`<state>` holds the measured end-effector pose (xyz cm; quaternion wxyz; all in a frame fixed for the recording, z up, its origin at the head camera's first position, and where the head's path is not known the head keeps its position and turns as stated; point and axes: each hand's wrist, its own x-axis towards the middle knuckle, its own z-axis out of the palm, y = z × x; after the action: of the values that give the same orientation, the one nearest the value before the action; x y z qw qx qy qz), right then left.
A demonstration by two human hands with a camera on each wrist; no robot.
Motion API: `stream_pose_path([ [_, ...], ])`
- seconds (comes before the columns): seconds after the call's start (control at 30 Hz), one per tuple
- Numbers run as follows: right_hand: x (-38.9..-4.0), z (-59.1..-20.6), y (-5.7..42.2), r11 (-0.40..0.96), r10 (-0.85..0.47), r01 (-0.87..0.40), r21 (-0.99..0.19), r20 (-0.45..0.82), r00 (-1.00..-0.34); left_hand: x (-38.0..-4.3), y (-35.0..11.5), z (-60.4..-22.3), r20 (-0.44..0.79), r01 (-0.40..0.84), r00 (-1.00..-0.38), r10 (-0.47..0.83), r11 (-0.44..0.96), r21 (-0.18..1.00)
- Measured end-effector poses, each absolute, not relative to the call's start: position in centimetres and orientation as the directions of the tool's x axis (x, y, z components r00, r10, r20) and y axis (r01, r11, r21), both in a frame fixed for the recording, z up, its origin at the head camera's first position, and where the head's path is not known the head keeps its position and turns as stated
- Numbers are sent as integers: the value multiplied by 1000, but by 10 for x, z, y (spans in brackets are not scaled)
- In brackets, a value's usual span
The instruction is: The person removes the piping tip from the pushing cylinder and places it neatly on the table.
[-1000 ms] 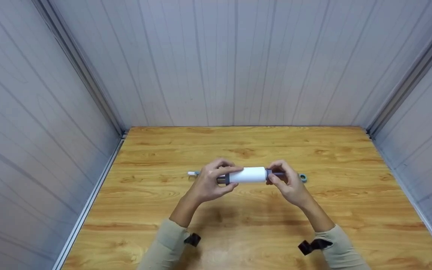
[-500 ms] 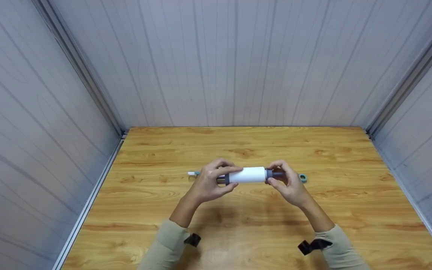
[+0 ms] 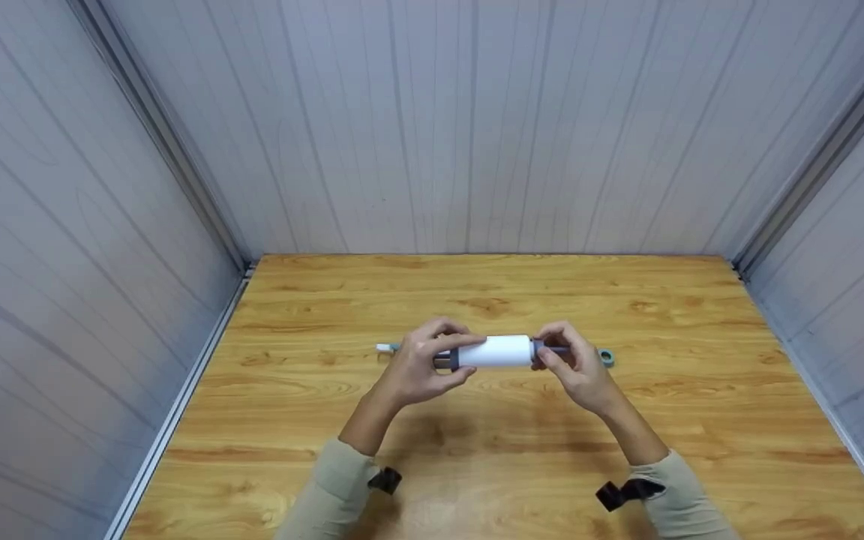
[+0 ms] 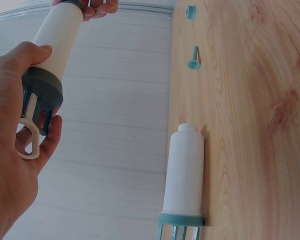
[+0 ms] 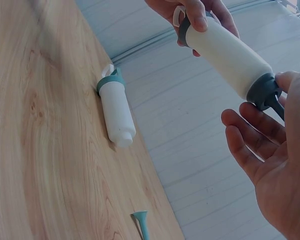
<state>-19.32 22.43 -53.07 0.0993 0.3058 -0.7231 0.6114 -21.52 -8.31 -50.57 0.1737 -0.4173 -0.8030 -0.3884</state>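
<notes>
Between my hands a white sausage stuffer [image 3: 503, 351] lies level above the table, a syringe-like tube with dark grey end pieces. My left hand [image 3: 421, 367] grips its left end, thumb and fingers round the tube beside a slotted grey collar [image 4: 42, 85]. Below that collar hangs a white loop handle [image 4: 32, 137]. My right hand [image 3: 582, 371] pinches the dark grey ring nut [image 5: 262, 90] at the other end, thumb on one side and fingertips on the other. A thin grey nozzle [image 5: 276, 107] sticks out from the nut towards my right palm.
Behind my hands on the wooden table [image 3: 477, 292] lies a similar white stuffer with a teal collar [image 4: 184, 172]. In line with it lie a small teal funnel nozzle [image 4: 193, 64] and a teal ring [image 3: 607, 358]. Pale panels [image 3: 432, 127] enclose the table's back and sides.
My right thumb slips down off the front of the ring nut, then comes back up onto it. My left hand and the stuffer tube stay in place.
</notes>
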Motion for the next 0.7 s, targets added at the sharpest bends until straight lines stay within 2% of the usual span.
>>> stream_pose_path([
  [0.7, -192, -532, 223, 62, -303, -590, -805, 548, -780, -216, -84, -506, 577, 791, -605, 548, 333, 513],
])
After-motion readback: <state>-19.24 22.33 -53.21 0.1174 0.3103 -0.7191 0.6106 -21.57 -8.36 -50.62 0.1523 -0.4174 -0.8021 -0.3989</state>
